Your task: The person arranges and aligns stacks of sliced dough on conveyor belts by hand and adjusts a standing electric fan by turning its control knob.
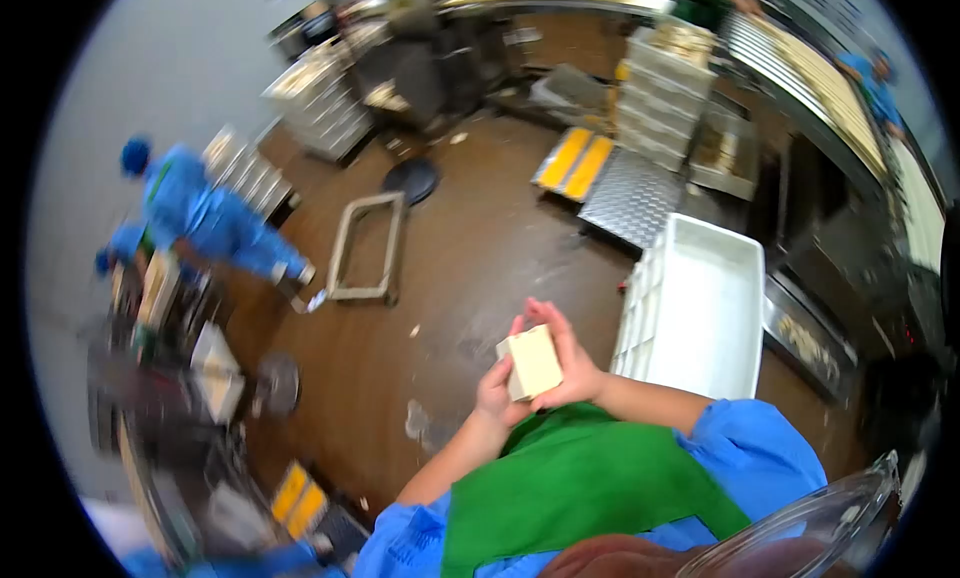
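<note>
A pale yellow block [536, 362], perhaps a stack of thin pieces, is held between both hands in front of the green apron [600, 468]. My left hand [495, 383] wraps round its left side and lower edge. On the right side, my right hand [572, 363] presses against the block, its fingers pointing up and away. Both forearms are bare below blue sleeves. Just right of the hands stands a white plastic crate [710, 308], its visible inside bare.
Stacked crates [655, 108] stand beyond a metal step [630, 198]. A wheeled frame [345, 248] lies on the brown floor. A person in blue [200, 203] is at the left; others stand by the conveyor [810, 88]. More machinery is at the lower left.
</note>
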`<state>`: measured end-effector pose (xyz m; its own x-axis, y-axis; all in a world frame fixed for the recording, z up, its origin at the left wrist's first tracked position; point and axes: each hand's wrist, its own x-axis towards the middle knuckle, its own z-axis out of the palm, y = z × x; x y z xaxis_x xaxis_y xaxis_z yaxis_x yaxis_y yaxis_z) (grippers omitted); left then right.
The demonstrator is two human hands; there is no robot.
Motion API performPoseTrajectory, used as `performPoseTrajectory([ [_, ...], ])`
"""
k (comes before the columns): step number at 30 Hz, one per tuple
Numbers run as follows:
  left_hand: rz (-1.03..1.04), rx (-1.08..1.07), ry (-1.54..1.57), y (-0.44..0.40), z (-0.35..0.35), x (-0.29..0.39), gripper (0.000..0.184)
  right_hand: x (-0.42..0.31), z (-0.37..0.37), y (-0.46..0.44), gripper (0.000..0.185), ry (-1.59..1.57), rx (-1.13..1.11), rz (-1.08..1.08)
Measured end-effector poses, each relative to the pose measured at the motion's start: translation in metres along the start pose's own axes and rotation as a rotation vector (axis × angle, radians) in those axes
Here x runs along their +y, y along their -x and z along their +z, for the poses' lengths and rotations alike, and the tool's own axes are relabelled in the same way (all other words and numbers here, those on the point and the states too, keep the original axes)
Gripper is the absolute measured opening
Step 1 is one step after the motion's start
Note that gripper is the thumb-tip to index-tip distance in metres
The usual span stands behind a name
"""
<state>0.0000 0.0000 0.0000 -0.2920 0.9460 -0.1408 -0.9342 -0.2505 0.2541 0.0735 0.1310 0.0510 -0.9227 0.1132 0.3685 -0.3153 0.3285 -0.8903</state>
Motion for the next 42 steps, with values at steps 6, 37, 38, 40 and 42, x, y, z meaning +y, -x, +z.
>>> performPoseTrajectory([
  [6,-0.144,-0.034,-0.331,-0.148,-0.03,0.191,0.061,0.105,-0.044,-0.162,0.128,0.095,0.292,-0.341],
  [37,-0.807,-0.551,-0.809,-0.986,0.131,0.228,0.103,0.359,-0.623,-0.398,0.108,-0.49,1.008,0.342],
  [38,-0.739,-0.62,-0.909,-1.001,0.132,0.211,0.103,0.379,-0.631,-0.386,0.108,-0.407,1.042,0.38],
  [40,-0.431,-0.756,-1.158,-1.029,0.129,0.172,0.102,0.42,-0.652,-0.368,0.098,-0.34,1.16,0.448],
  [42,-0.15,-0.773,-1.276,-1.06,0.132,0.15,0.102,0.402,-0.694,-0.4,0.074,-0.529,1.186,0.33],
])
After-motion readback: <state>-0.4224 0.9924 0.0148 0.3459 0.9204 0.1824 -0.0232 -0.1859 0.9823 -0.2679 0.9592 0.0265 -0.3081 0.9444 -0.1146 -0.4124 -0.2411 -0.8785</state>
